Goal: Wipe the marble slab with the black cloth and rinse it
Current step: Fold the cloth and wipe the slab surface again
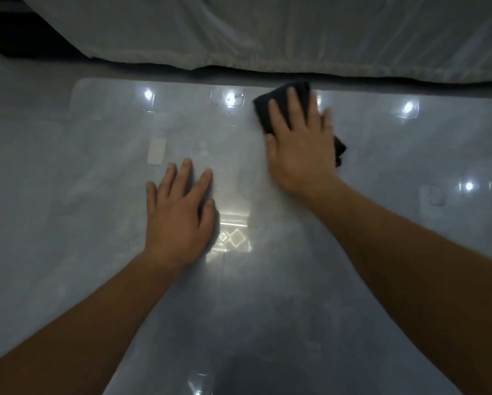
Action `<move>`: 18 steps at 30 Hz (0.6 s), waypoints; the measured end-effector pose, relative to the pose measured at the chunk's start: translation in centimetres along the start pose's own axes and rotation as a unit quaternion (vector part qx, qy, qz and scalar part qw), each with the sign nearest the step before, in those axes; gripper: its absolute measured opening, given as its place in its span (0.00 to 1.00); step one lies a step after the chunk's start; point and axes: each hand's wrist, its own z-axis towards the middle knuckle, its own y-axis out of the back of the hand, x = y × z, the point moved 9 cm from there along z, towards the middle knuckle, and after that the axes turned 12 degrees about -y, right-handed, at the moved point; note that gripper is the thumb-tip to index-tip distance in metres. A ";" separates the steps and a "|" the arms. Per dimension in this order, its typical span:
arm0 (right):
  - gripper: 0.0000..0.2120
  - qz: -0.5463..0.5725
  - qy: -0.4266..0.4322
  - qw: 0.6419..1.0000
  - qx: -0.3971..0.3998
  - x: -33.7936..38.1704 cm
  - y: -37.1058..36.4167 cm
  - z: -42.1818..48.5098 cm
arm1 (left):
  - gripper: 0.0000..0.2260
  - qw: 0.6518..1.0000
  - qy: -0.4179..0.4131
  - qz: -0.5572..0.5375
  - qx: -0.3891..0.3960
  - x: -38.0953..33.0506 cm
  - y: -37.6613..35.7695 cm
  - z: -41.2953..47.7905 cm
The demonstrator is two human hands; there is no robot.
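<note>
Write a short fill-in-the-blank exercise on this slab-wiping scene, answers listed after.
1. The right hand presses a crumpled cloth coloured ____.
2. The left hand lies flat and holds ____.
3. The cloth sits near the glossy grey marble slab's ____ edge.
4. Beyond that edge hangs a ____ fabric sheet.

Missing words: black; nothing; far; white

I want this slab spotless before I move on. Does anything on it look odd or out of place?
Mostly no. One pale rectangular patch sits on the marble slab just beyond the left hand, duller than the glossy surface around it; what it is cannot be told.
</note>
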 end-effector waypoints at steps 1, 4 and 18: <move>0.29 -0.010 0.070 0.997 0.008 3.3 -0.8 -1.1 | 0.26 1.000 -0.003 0.007 0.000 0.0 0.0 -0.1; 0.28 -0.033 0.192 0.980 0.036 5.9 -1.7 -3.5 | 0.26 1.000 -0.008 0.015 0.004 0.1 0.1 -0.1; 0.28 -0.048 0.161 0.985 0.030 10.1 -1.9 -0.1 | 0.26 0.999 -0.024 -0.036 -0.030 0.4 1.1 -0.3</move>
